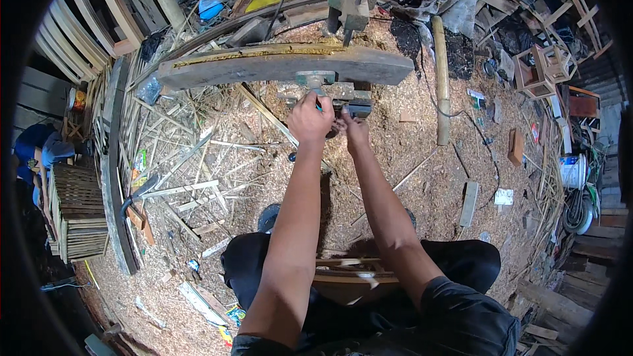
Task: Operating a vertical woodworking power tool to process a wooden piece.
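Note:
My left hand (310, 117) is closed around a greenish handle (316, 86) in front of a long, dark grey wooden plank (264, 68). Just to its right, my right hand (355, 130) has its fingers curled in at a dark metal part of the machine's base. What it grips there is mostly hidden. The plank stands on edge across the metal clamp bed (359, 97) of a green drilling machine (353, 6). From the machine's head a bit (347, 37) comes down to the plank's yellowish top edge.
Between my legs is a wooden seat (353, 280). Wood shavings cover the floor (395, 178), with loose thin sticks (198, 184) at the left. A bamboo pole (441, 86) and a black cable (484, 135) lie to the right. Wooden frames (542, 71) stand at the far right.

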### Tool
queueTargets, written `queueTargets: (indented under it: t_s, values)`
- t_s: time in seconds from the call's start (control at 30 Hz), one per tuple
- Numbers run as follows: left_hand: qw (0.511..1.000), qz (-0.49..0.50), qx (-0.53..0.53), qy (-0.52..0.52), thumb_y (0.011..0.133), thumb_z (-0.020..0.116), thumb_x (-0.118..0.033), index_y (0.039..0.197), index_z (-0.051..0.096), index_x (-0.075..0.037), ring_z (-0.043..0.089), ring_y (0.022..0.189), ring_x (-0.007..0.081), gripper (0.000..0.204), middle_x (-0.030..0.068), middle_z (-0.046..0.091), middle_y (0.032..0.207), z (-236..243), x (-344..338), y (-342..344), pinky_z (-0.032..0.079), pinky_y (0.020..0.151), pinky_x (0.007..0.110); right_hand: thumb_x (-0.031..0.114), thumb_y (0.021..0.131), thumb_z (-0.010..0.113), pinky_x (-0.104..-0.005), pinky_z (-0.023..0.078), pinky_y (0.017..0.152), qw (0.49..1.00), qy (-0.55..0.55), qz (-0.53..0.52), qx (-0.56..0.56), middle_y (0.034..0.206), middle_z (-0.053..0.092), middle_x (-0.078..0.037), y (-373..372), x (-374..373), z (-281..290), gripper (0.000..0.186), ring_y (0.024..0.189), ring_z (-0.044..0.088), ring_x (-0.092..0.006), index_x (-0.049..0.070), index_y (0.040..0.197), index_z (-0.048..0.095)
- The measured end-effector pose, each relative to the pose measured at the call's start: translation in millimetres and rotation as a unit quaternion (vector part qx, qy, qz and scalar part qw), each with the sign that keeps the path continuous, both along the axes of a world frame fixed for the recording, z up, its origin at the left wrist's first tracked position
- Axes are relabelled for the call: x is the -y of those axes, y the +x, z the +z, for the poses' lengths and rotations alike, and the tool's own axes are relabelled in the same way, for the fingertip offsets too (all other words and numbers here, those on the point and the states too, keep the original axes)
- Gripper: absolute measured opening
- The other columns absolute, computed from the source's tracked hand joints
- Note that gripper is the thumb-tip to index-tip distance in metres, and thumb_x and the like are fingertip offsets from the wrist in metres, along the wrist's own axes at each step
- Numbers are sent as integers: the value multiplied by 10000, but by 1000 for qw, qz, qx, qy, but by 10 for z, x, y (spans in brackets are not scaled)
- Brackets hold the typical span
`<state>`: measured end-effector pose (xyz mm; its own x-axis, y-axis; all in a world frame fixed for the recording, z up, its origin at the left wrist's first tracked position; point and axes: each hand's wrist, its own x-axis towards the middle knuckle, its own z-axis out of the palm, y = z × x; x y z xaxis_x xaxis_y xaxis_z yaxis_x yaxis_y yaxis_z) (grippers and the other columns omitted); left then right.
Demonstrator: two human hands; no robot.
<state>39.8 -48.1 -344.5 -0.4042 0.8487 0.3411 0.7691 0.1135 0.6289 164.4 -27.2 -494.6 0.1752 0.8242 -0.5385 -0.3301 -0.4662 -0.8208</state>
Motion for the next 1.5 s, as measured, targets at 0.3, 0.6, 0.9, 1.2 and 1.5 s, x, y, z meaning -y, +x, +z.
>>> queueTargets:
  t_s: [0.3,0.6,0.9,1.2,1.5]
  values:
    - [1000,3,4,10,815,534,-326,893,715,-55,662,707,397,335,204,685,790,21,8,1,525,658,490,346,835,777,-254,446,576,993,98,-35,51,770,655,-40,-99,86,-92,425,656,571,-75,7,998,581]
    - [1000,-2,-4,0,821,534,-327,931,724,-47,669,725,394,356,207,690,813,7,-6,-11,533,676,489,155,817,714,-435,434,743,852,214,5,478,943,502,-211,-195,181,-4,439,862,521,-371,-67,1057,421]
    - [998,16,-16,61,789,528,-280,803,683,-48,664,680,383,280,185,684,774,4,-12,3,538,623,481,396,956,602,-282,548,699,994,67,20,-86,932,656,-92,61,142,40,457,805,643,-144,-29,1123,572]
    - [1000,0,-6,24,829,531,-322,967,730,-38,672,730,393,373,219,692,831,24,23,-6,537,675,484,223,859,726,-433,508,718,928,145,-17,344,870,599,-192,-168,29,-365,418,863,626,-312,-62,1057,493]
    - [1000,2,-1,23,833,538,-318,962,737,-56,679,741,384,354,212,698,851,-22,2,-13,541,673,468,456,945,599,-304,517,659,994,64,-12,-93,871,663,-105,13,165,40,450,783,660,-172,13,1027,586]
